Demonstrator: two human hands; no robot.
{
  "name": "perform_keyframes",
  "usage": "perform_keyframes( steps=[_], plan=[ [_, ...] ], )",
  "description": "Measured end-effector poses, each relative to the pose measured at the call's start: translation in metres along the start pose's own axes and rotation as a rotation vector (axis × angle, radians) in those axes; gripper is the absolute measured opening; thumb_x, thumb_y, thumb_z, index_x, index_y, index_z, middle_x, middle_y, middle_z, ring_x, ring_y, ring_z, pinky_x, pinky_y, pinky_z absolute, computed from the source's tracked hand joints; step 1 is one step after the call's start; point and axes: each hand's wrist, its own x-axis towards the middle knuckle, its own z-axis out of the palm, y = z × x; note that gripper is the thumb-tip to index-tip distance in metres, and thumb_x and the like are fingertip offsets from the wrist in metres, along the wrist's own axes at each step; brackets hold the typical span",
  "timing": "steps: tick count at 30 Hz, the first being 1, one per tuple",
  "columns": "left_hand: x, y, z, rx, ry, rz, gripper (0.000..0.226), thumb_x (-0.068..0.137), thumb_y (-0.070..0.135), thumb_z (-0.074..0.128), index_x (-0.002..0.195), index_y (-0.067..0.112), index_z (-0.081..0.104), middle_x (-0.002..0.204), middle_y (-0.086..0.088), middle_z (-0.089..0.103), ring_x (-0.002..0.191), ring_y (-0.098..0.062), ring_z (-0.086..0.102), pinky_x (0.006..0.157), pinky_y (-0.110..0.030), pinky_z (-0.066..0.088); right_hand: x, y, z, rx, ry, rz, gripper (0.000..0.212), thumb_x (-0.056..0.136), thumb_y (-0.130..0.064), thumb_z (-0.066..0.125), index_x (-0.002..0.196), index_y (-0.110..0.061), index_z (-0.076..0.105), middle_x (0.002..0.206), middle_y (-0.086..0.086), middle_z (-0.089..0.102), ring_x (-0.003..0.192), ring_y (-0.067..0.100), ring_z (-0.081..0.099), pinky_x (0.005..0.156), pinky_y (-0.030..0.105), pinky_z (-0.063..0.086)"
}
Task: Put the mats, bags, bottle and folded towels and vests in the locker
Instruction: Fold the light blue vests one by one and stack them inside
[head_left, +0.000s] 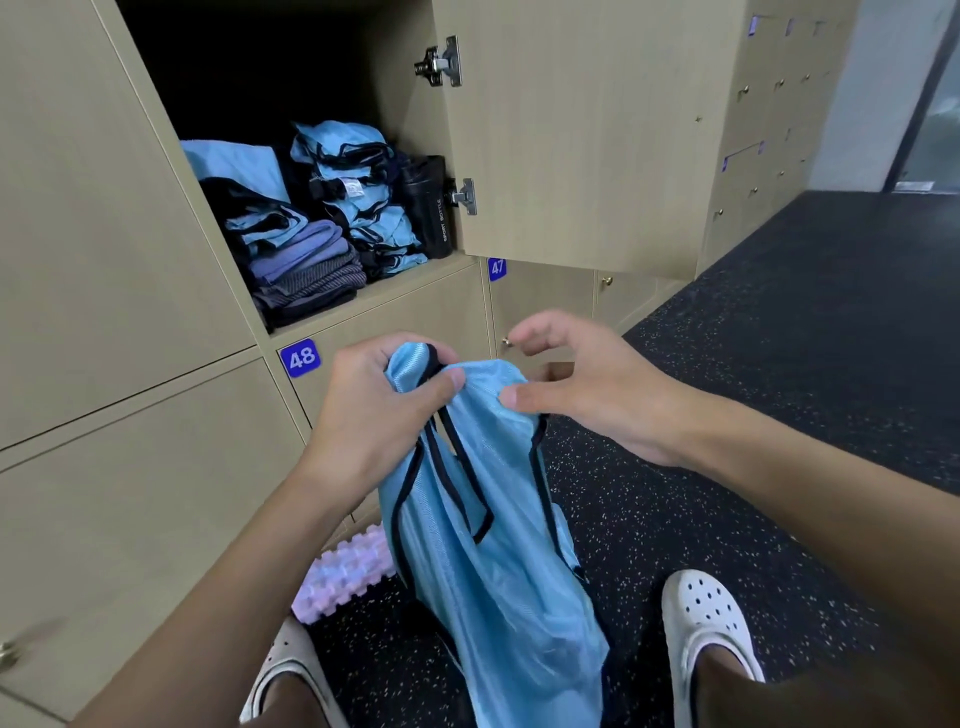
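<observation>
A light-blue mesh vest (483, 519) with black edging hangs in front of the person, outside the locker, its lower part drooping down between the two feet. The left hand (374, 405) grips the bunched top of the vest, fingers curled round the fabric and thumb pressed across it. The right hand (587, 384) is beside it with fingers spread and loosely bent, holding nothing; only its thumb tip touches the vest's upper edge.

Above and behind the hands, the locker (363, 306) stands open, its door (571, 130) swung out to the right on two metal hinges (441, 61). Inside, a stack of folded blue vests (358, 197) sits right of centre, with a black bottle (428, 208) upright just beside it against the right wall. To the left lies a pile of folded purple and grey towels (311, 270), with more blue and black cloth behind it.

Below the open compartment, closed doors carry blue number labels 48 (300, 357) and 47 (497, 267). A pink ridged foam roller (340, 577) lies on the dark speckled floor (779, 364) against the locker base, near the left white shoe (280, 670); the right white shoe (706, 618) stands well apart from it.
</observation>
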Motion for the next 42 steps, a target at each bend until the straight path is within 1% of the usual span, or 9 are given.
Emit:
perform_keyframes(
  steps=[7,11,14,20,22,24,28,35,42],
  plan=[
    [0.004,0.000,-0.003,-0.044,0.111,-0.058,0.010,0.082,0.009,0.079,0.080,0.014,0.071,0.065,0.011,0.065,0.060,-0.006,0.058,0.061,-0.021,0.051,-0.004,0.004,0.007,-0.241,-0.043,-0.168,0.068,0.078,-0.003,0.077,0.131,-0.031,0.044,0.117,-0.001,0.050,0.087,0.020,0.063,0.072,0.023,0.055],
    [0.002,0.001,-0.007,-0.002,0.046,-0.075,0.012,0.082,0.010,0.080,0.078,0.013,0.069,0.064,0.007,0.063,0.057,-0.006,0.055,0.056,-0.018,0.048,0.003,0.010,0.007,-0.260,0.089,-0.268,0.045,0.085,0.005,0.063,0.122,-0.019,0.051,0.096,0.010,0.064,0.084,0.026,0.063,0.073,0.025,0.049],
    [0.000,0.001,-0.011,0.002,-0.053,-0.121,0.012,0.079,0.012,0.082,0.084,0.014,0.070,0.069,0.006,0.068,0.061,-0.007,0.059,0.061,-0.022,0.052,0.004,0.010,0.006,-0.241,0.118,-0.269,0.027,0.088,0.004,0.059,0.107,-0.015,0.061,0.091,0.007,0.067,0.076,0.017,0.060,0.065,0.013,0.044],
    [-0.007,0.004,-0.008,0.125,-0.267,-0.094,0.021,0.076,0.004,0.083,0.092,0.012,0.074,0.078,-0.009,0.073,0.059,-0.008,0.061,0.058,-0.019,0.051,0.001,0.004,0.004,-0.218,0.134,-0.272,0.018,0.090,0.002,0.056,0.094,-0.011,0.069,0.086,0.005,0.071,0.068,0.004,0.056,0.067,0.023,0.049],
    [-0.006,0.002,-0.008,0.186,-0.261,-0.052,0.011,0.079,0.003,0.079,0.086,0.004,0.071,0.075,-0.016,0.068,0.057,-0.011,0.055,0.057,-0.023,0.047,0.001,0.006,0.002,-0.242,0.121,-0.272,0.018,0.091,-0.001,0.056,0.096,-0.012,0.069,0.086,0.003,0.069,0.063,-0.002,0.052,0.061,0.014,0.044],
    [-0.004,-0.002,-0.011,0.247,-0.218,0.007,0.024,0.083,0.008,0.076,0.080,-0.009,0.060,0.073,-0.026,0.057,0.059,-0.014,0.045,0.056,-0.028,0.038,0.000,0.007,0.001,-0.331,0.082,-0.270,0.018,0.093,-0.004,0.057,0.102,-0.014,0.068,0.089,0.000,0.068,0.063,0.000,0.052,0.061,0.011,0.040],
    [-0.002,0.000,-0.015,0.300,-0.184,0.051,0.041,0.088,0.017,0.073,0.073,-0.013,0.049,0.063,-0.011,0.042,0.058,-0.015,0.035,0.053,-0.028,0.028,-0.004,0.009,-0.002,-0.469,-0.035,-0.265,0.016,0.096,-0.012,0.058,0.110,-0.017,0.063,0.089,-0.002,0.065,0.077,0.010,0.055,0.068,0.015,0.041],
    [-0.001,-0.005,-0.017,0.381,-0.173,0.063,0.048,0.093,0.031,0.066,0.070,-0.006,0.046,0.060,-0.004,0.038,0.050,-0.010,0.030,0.047,-0.022,0.026,-0.005,0.007,-0.008,-0.566,-0.026,-0.271,0.024,0.099,-0.016,0.053,0.083,-0.001,0.062,0.060,-0.005,0.047,0.053,0.003,0.043,0.054,0.017,0.035],
    [0.000,-0.001,-0.015,0.307,-0.140,0.093,0.045,0.092,0.030,0.067,0.075,-0.009,0.053,0.061,-0.008,0.043,0.053,-0.010,0.035,0.049,-0.022,0.030,-0.006,0.006,-0.003,-0.408,-0.119,-0.266,0.016,0.090,-0.019,0.070,0.105,-0.017,0.065,0.090,-0.004,0.068,0.074,0.001,0.056,0.066,0.015,0.042]
  ],
)
